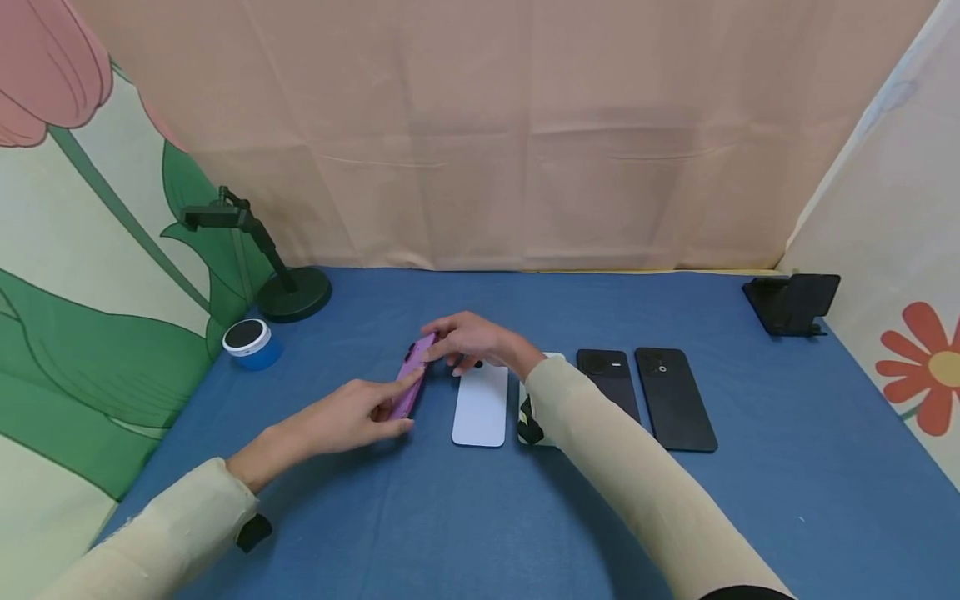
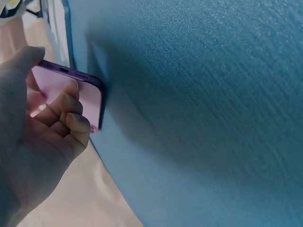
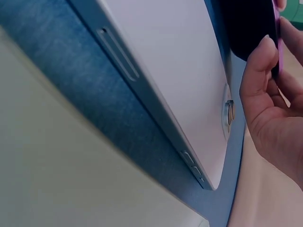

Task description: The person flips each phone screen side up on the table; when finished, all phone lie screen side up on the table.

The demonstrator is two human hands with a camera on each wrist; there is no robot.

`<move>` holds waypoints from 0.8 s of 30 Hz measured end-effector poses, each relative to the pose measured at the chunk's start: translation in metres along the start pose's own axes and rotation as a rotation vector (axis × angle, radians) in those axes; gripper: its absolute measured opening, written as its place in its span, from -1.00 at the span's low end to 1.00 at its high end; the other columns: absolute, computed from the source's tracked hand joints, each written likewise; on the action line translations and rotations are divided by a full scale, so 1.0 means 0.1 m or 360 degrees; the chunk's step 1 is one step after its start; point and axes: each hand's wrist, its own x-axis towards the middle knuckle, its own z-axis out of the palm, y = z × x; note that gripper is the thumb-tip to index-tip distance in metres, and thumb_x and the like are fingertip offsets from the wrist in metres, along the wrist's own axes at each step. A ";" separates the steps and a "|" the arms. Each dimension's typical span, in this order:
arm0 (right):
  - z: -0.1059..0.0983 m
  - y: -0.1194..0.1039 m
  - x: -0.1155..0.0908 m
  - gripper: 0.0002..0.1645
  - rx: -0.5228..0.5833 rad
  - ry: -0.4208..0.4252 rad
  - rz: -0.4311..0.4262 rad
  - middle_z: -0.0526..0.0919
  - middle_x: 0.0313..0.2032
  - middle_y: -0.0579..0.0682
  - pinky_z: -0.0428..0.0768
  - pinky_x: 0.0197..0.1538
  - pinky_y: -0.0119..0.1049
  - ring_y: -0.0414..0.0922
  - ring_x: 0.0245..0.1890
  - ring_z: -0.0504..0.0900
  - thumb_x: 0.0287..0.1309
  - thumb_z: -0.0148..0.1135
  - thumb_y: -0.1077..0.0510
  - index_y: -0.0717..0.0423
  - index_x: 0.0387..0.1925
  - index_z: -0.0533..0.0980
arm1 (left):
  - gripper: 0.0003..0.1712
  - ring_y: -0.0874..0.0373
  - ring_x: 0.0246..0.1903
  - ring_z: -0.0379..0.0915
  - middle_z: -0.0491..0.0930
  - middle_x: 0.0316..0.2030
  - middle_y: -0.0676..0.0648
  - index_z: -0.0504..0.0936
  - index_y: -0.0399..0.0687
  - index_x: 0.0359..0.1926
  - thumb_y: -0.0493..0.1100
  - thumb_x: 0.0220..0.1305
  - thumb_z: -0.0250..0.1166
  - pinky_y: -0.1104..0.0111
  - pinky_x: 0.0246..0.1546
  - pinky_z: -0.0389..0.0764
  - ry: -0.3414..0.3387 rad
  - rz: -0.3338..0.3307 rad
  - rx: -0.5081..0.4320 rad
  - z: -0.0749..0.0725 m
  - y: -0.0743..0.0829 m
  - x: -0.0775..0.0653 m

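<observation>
Both hands hold a purple phone (image 1: 406,403), raised on edge and tilted above the blue table. My left hand (image 1: 347,418) pinches its near end; the left wrist view shows the thumb on the edge with the port and fingers against the purple back (image 2: 90,99). At the far end, my right hand (image 1: 480,340) grips it between thumb and fingers. The phone's dark screen (image 3: 248,23) faces the right wrist camera. Just right of it lies a white phone (image 1: 481,408), back up, its camera end partly beneath the right hand in the head view.
Another pale phone (image 1: 522,390) lies mostly hidden under the right forearm. Two black phones (image 1: 607,367) (image 1: 675,408) lie further right. A folding phone stand (image 1: 795,302) is at the back right. On the left are a round-based arm stand (image 1: 294,293) and a blue-and-white round container (image 1: 255,348).
</observation>
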 end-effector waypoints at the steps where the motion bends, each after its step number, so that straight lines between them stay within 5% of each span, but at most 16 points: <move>1: 0.00 0.00 -0.01 -0.23 0.0011 0.0001 -0.0012 0.50 -0.23 0.00 0.65 -0.37 -0.33 -0.13 -0.41 0.48 0.23 0.38 0.03 -0.01 0.44 0.36 | -0.11 0.32 -0.57 0.35 0.40 -0.54 0.14 0.13 0.09 0.57 0.10 0.35 0.31 0.47 -0.52 0.40 0.0001 -0.0006 0.0001 0.00 0.00 0.00; 5: 0.01 -0.01 -0.03 -0.17 0.0050 0.0004 -0.0059 0.53 -0.06 -0.01 0.67 -0.33 -0.28 -0.07 -0.28 0.55 0.26 0.36 0.00 -0.02 0.49 0.28 | -0.12 0.31 -0.61 0.35 0.41 -0.56 0.14 0.08 0.07 0.58 0.01 0.38 0.28 0.46 -0.55 0.42 0.0007 -0.0046 0.0023 -0.02 0.02 -0.01; 9: 0.01 -0.06 -0.08 -0.13 0.0070 -0.0004 -0.0095 0.50 0.16 -0.01 0.72 -0.26 -0.19 0.10 -0.01 0.64 0.26 0.35 -0.07 -0.13 0.52 0.22 | -0.10 0.26 -0.63 0.37 0.42 -0.56 0.08 -0.02 0.08 0.61 -0.05 0.37 0.22 0.42 -0.56 0.44 0.0002 -0.0193 0.0048 -0.05 0.08 -0.01; 14: 0.01 -0.15 -0.13 -0.17 0.0094 -0.0002 -0.0103 0.50 0.19 0.00 0.73 -0.27 -0.17 0.19 0.08 0.63 0.27 0.32 -0.13 -0.23 0.51 0.23 | -0.12 0.19 -0.64 0.38 0.47 -0.51 -0.02 -0.06 -0.01 0.61 -0.13 0.38 0.13 0.36 -0.59 0.44 0.0080 -0.0356 0.0012 -0.08 0.15 -0.05; 17: 0.00 -0.18 -0.16 -0.17 0.0080 -0.0008 -0.0101 0.51 0.19 0.00 0.72 -0.29 -0.18 0.17 0.08 0.64 0.30 0.30 -0.14 -0.23 0.51 0.21 | -0.17 0.19 -0.62 0.41 0.57 -0.37 -0.08 -0.01 -0.08 0.59 -0.18 0.40 0.10 0.35 -0.59 0.45 0.0163 -0.0365 -0.0015 -0.08 0.13 -0.08; 24: -0.05 -0.20 -0.24 -0.13 0.0068 -0.0036 -0.0086 0.46 0.25 0.01 0.72 -0.25 -0.17 0.18 0.14 0.61 0.33 0.26 -0.13 -0.20 0.56 0.13 | -0.24 0.14 -0.54 0.41 0.64 -0.09 -0.20 0.02 -0.07 0.59 -0.18 0.46 0.07 0.34 -0.55 0.43 0.0322 -0.0413 -0.0363 -0.04 -0.01 -0.09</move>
